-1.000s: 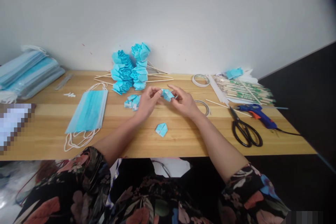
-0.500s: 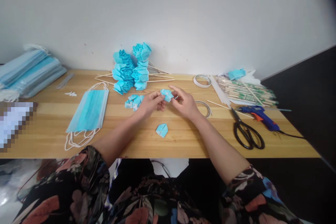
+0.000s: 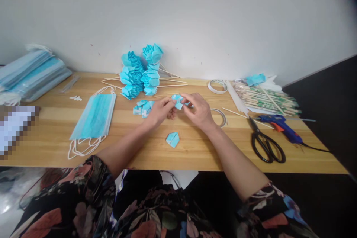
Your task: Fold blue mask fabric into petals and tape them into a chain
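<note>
Both hands meet over the middle of the wooden table [image 3: 195,152]. My left hand [image 3: 159,111] and my right hand [image 3: 198,111] pinch a small folded piece of blue mask fabric [image 3: 177,101] between their fingertips, just above the tabletop. A second folded blue piece [image 3: 172,139] lies on the table nearer to me. A small heap of blue folded pieces [image 3: 142,107] sits just left of my left hand. Behind it stands a bunch of blue fabric flowers on wooden sticks [image 3: 141,71].
A flat blue face mask [image 3: 95,116] lies at the left, a stack of masks [image 3: 30,74] far left. Two tape rolls [image 3: 216,86] [image 3: 219,116], black scissors [image 3: 266,142], a blue glue gun [image 3: 281,125] and a pile of wrapped sticks [image 3: 264,98] occupy the right.
My hands have stayed together on the small blue piece, working it with the fingertips. The camera has shifted slightly; nothing else on the table has moved.
</note>
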A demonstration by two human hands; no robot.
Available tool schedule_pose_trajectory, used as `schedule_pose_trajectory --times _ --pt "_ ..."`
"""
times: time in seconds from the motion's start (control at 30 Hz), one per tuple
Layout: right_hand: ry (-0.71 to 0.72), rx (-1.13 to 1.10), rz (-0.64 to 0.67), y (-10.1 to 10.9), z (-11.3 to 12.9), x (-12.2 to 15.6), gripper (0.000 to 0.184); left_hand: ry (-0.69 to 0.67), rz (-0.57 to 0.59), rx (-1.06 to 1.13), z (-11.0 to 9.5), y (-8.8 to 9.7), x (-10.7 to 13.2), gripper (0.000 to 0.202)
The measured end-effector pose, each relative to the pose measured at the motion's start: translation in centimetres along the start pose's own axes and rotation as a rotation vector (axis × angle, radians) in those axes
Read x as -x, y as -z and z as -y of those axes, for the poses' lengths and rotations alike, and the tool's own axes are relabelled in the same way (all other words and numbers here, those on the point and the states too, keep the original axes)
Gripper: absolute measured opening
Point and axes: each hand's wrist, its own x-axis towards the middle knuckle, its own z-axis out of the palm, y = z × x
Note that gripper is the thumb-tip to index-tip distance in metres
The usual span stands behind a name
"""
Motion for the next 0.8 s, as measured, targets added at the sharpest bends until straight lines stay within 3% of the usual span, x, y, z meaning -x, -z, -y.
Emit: schedule_pose_trajectory --times 0.13,0.3,0.5,0.8 --pt "-0.007 0.021 -0.033 -0.16 0.18 0.02 0.045 0.034 0.068 -0.006 -0.31 -0.23 0.19 0.027" --pt "-0.048 0.012 -0.019 -0.27 0.34 -0.05 0.046 -0.015 0.036 -0.022 -0.40 0.03 0.16 0.018" --pt "-0.027 -0.002 -0.049 -0.20 0.16 0.13 0.050 -0.040 0.084 -0.067 -0.51 -0.22 0.44 0.016" --pt "-0.216 -0.077 -0.089 -0.66 0.10 0.36 0.048 -0.085 0.109 -0.160 -0.27 -0.32 0.31 0.018"
